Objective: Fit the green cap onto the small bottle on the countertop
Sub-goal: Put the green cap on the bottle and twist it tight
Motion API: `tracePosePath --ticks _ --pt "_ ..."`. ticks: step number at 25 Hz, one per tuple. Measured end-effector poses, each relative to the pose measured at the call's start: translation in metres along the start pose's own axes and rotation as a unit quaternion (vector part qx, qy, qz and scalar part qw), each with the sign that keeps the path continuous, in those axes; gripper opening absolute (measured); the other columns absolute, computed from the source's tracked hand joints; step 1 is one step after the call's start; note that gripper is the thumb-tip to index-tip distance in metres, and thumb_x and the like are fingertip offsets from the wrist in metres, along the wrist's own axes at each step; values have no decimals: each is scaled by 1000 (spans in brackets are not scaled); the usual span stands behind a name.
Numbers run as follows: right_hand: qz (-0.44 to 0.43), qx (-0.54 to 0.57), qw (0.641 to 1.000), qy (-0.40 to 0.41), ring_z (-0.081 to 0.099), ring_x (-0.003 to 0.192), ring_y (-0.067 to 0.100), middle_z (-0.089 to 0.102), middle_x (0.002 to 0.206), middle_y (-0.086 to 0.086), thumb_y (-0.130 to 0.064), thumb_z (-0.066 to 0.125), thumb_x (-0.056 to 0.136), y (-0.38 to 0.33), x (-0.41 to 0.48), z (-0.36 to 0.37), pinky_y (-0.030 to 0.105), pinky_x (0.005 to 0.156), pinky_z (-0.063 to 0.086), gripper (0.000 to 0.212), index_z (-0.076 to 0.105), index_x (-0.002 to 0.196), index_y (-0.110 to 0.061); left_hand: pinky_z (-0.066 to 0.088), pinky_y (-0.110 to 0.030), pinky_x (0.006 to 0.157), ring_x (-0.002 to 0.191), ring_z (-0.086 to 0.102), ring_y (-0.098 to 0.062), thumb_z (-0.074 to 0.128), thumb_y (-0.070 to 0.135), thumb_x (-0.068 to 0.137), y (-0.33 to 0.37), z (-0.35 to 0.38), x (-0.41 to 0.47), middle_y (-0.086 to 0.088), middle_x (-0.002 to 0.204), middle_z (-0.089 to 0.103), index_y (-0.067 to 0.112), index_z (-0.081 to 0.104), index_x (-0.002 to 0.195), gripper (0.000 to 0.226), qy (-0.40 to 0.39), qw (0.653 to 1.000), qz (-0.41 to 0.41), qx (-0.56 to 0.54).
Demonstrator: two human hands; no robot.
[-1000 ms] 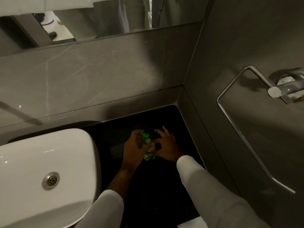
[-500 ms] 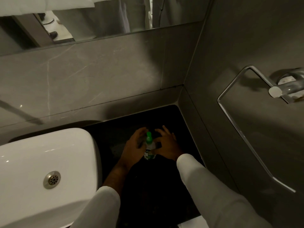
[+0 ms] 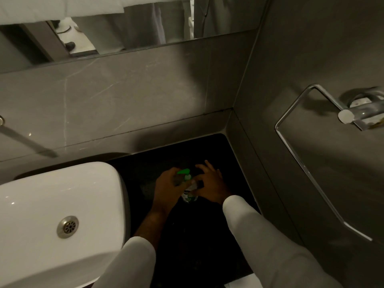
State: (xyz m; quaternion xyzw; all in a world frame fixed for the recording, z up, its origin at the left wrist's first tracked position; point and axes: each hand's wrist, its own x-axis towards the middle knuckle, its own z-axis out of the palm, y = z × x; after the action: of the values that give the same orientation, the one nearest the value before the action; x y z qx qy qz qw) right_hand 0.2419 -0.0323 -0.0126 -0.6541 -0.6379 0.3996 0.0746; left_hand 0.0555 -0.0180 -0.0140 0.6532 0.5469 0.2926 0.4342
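A small pale bottle (image 3: 189,196) with a green-and-white label stands on the black countertop (image 3: 207,235) near the back corner. The green cap (image 3: 184,171) sits tilted at the bottle's top, with the green neck showing just under it. My left hand (image 3: 168,189) curls its fingers around the cap from the left. From the right, my right hand (image 3: 209,185) pinches the bottle's upper body with thumb and forefinger, its other fingers spread. Most of the bottle is hidden between the two hands.
A white basin (image 3: 60,215) with a metal drain (image 3: 67,226) fills the left. Grey tiled walls close the corner behind and to the right. A chrome towel ring (image 3: 307,163) hangs on the right wall. A mirror (image 3: 116,23) runs above the back wall.
The green cap, upright on the bottle's top half a second ago, now sits tilted to the left under my left fingers. Both hands have stayed around the bottle.
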Motion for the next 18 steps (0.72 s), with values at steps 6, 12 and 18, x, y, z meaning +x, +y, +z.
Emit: tracePosePath --ticks 6,12,18 --pt "-22 -25 999 6 -1 159 22 25 167 -7 -46 79 77 5 3 -1 57 126 -2 52 70 123 -24 51 -41 97 103 64 -11 81 23 83 1 -3 8 27 96 63 31 77 103 22 -60 996 56 18" --pt "-27 -30 999 7 2 159 23 30 164 -8 -48 77 77 8 -1 1 60 125 0 48 72 120 -27 45 -25 106 123 55 -9 75 16 87 -10 -20 18 20 117 62 32 72 115 33 -136 989 51 31" --pt "-25 -26 999 16 4 159 22 33 162 -10 -48 76 77 9 0 5 60 125 3 46 73 119 -28 41 -9 66 76 55 4 76 63 69 -6 -10 10 13 68 56 43 66 74 22 -51 989 94 100"
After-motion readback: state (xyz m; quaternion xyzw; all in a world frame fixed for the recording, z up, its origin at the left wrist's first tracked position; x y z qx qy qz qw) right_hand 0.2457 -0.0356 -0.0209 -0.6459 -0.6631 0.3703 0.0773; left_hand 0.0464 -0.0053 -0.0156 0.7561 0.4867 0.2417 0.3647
